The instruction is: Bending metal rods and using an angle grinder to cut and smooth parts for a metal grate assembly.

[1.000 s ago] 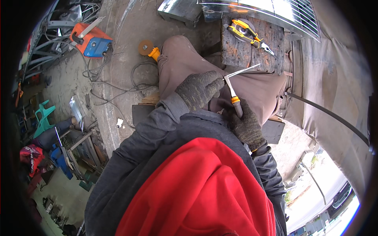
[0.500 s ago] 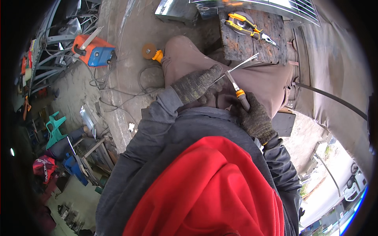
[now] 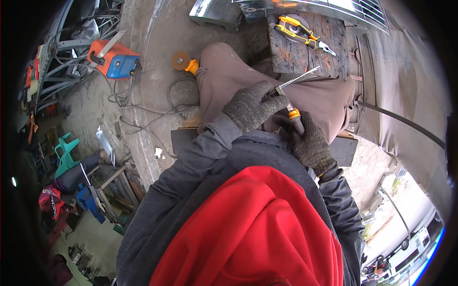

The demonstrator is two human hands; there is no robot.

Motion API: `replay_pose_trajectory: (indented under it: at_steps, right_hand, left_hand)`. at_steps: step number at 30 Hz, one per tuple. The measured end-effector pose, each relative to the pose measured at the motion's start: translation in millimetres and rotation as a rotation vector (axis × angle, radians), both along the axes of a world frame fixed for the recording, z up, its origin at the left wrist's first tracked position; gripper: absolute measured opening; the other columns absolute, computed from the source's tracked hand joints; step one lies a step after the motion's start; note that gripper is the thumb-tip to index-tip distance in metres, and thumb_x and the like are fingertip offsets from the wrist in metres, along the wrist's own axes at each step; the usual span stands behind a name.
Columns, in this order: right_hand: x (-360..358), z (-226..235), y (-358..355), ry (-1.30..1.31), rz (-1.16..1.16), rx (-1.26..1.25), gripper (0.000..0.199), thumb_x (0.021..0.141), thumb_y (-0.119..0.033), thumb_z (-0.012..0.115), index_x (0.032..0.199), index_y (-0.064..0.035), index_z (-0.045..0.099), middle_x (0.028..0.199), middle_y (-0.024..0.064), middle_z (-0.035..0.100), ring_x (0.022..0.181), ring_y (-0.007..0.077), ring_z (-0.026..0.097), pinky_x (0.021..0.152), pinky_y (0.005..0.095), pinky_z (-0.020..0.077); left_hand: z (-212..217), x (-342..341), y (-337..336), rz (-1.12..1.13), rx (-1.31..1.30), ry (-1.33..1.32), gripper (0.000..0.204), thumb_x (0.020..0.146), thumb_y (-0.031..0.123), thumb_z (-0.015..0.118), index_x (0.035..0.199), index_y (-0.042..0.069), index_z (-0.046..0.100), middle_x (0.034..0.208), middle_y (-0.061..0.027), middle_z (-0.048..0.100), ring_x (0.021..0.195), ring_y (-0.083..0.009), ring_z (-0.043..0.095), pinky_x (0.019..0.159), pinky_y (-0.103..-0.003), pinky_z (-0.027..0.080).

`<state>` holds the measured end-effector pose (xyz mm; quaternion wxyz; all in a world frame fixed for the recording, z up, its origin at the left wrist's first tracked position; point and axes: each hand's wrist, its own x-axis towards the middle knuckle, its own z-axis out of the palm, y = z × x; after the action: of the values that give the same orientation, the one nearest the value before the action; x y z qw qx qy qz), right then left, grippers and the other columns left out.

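Note:
My right hand (image 3: 309, 145), in a dark knit work glove, is closed around the handle of a hand tool (image 3: 296, 123) with a grey grip, an orange-yellow collar and a metal shaft. I cannot tell its exact kind. My gloved left hand (image 3: 253, 106) is closed at the tool's shaft, its fingers partly covering it. Thin pale metal strips (image 3: 301, 77) stick out past the left fingertips, over my lap, towards the wooden block. The left fingers hide where strips and tool meet.
Pliers with yellow-black handles (image 3: 305, 39) and a round disc (image 3: 292, 23) lie on a worn wooden block (image 3: 305, 59). A yellow angle grinder (image 3: 191, 65) lies beside my knee. Cables (image 3: 160, 113) cross the ground near an orange-blue machine (image 3: 117, 62). Metal frames (image 3: 71, 45) stand far left.
My left hand has moved right and closed in over the tool's shaft. The strips have shifted slightly right and bunched closer together. My right hand has barely moved.

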<state>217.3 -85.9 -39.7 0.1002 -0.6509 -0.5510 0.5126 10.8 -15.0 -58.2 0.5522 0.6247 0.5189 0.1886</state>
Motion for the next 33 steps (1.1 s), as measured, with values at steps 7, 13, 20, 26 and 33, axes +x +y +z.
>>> replay_pose_trajectory:
  at_steps: [7, 13, 20, 26, 33]
  right_hand:
    - [-3, -6, -4, -0.082, 0.036, 0.151, 0.043, 0.09, -0.022, 0.066, 0.127, -0.008, 0.049, 0.104, 0.0215, 0.066, 0.099, 0.0405, 0.065, 0.082, 0.0451, 0.05]
    - [-9, -9, -5, -0.054, -0.039, 0.029, 0.035, 0.088, -0.018, 0.064, 0.119, -0.0064, 0.052, 0.107, 0.0223, 0.064, 0.1, 0.0408, 0.063, 0.083, 0.0462, 0.0497]
    - [-10, -29, -13, -0.073, -0.017, 0.145, 0.035, 0.087, -0.017, 0.063, 0.118, -0.0067, 0.052, 0.108, 0.0236, 0.062, 0.098, 0.0435, 0.062, 0.081, 0.0493, 0.0497]
    - [-12, -34, -12, -0.097, -0.034, 0.166, 0.037, 0.085, -0.017, 0.064, 0.119, -0.0072, 0.051, 0.108, 0.0234, 0.062, 0.1, 0.0442, 0.061, 0.082, 0.0503, 0.0488]
    - [-3, -20, -2, -0.07, 0.001, 0.142, 0.047, 0.085, -0.018, 0.066, 0.128, -0.0064, 0.051, 0.108, 0.0199, 0.064, 0.099, 0.0385, 0.063, 0.086, 0.0452, 0.0492]
  left_hand:
    - [1, 2, -4, -0.028, -0.045, 0.106, 0.043, 0.09, 0.045, 0.065, 0.11, 0.007, 0.061, 0.101, -0.0173, 0.068, 0.095, -0.0348, 0.066, 0.08, -0.044, 0.052]
    - [4, 2, -1, -0.082, -0.095, 0.23, 0.039, 0.093, 0.042, 0.063, 0.11, 0.007, 0.061, 0.105, -0.0165, 0.067, 0.099, -0.0353, 0.066, 0.081, -0.043, 0.052]
    - [3, 5, 0, -0.122, -0.106, 0.297, 0.04, 0.094, 0.044, 0.059, 0.112, 0.008, 0.057, 0.107, -0.018, 0.066, 0.1, -0.0378, 0.064, 0.082, -0.046, 0.051]
    - [4, 7, 5, -0.162, -0.133, 0.354, 0.042, 0.095, 0.046, 0.056, 0.112, 0.008, 0.056, 0.109, -0.0189, 0.066, 0.103, -0.0384, 0.063, 0.084, -0.046, 0.051]
    - [7, 5, 9, -0.125, -0.008, 0.318, 0.038, 0.097, 0.042, 0.054, 0.115, 0.009, 0.059, 0.108, -0.0207, 0.065, 0.102, -0.0381, 0.063, 0.085, -0.047, 0.051]
